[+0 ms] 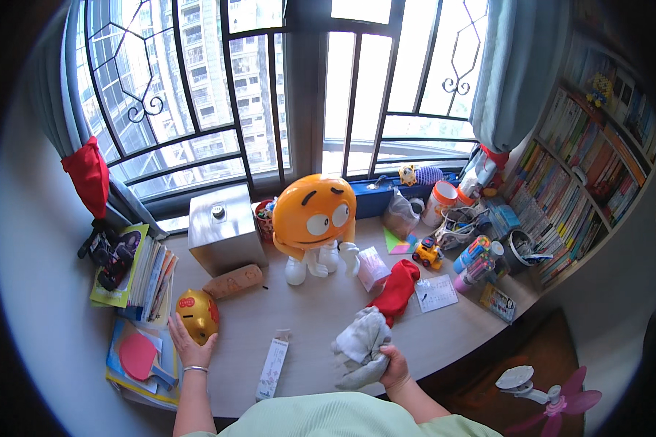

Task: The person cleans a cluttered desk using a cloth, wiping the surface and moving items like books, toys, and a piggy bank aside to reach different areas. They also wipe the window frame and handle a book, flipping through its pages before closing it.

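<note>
My left hand (190, 341), with a silver bangle at its wrist, rests on the near end of a gold piggy bank (198, 314) at the desk's left. Thumb and fingers spread around its sides. In my right hand (396, 365) is a crumpled grey-white cloth (362, 344), gripped at its right edge above the desk's front. Just behind that cloth lies a bunched red cloth (398, 289). A large orange candy-character figure (314, 218) with white hands and shoes stands at the middle back. Between my hands lies a narrow white printed box (273, 366).
A metal box (224, 229) and a brown pencil case (233, 281) are at the back left. Books (147, 273) and a red table-tennis paddle (138, 356) line the left edge. A toy loader (428, 252), pens (475, 262) and a bookshelf (574, 180) are at right. A pink-bladed fan (555, 404) is below.
</note>
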A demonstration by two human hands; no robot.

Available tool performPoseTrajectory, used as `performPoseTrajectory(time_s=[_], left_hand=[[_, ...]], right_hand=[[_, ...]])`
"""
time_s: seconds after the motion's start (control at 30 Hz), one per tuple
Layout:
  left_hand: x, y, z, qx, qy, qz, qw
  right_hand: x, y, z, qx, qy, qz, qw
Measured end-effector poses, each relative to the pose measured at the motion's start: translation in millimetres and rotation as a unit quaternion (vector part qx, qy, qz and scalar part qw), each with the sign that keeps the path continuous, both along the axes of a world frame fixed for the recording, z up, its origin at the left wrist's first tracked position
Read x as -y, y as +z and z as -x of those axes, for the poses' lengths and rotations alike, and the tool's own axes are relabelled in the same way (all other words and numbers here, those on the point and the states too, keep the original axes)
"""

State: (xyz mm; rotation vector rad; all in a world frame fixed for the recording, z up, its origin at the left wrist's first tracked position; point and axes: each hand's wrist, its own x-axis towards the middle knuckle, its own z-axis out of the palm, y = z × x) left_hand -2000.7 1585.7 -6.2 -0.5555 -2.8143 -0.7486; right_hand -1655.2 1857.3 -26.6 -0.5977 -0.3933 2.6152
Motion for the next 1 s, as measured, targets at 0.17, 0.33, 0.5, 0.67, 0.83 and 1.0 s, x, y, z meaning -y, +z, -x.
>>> performPoseTrajectory(time_s=[0.17,0.33,0.5,0.67,0.83,1.0], left_hand=[[3.3,-17.1,-38.1,-0.001,-0.094,-0.015,0.995],[-14.8,-45.3,-90.8,0.094,-0.243,0.022,0.965],[-32.2,-46.2,-116.3,0.156,-0.323,0.055,0.932],[-29.5,-47.5,-77.3,0.128,-0.351,0.119,0.92],[6.1,-52.3,-33.4,0.099,-0.334,0.137,0.927],[32.4,-47.0,-12.7,0.088,-0.352,-0.001,0.932]], right_hand=[[-13.9,23.9,-20.6,-0.06,-0.042,-0.004,0.997],[-11.9,9.9,-38.7,-0.023,-0.052,-0.102,0.993],[8.9,17.0,-32.6,0.025,-0.073,-0.092,0.993],[32.1,27.3,-15.5,0.081,-0.082,-0.12,0.986],[37.2,11.7,2.9,0.071,-0.104,-0.131,0.983],[54.3,30.7,19.9,0.131,-0.109,-0.137,0.976]])
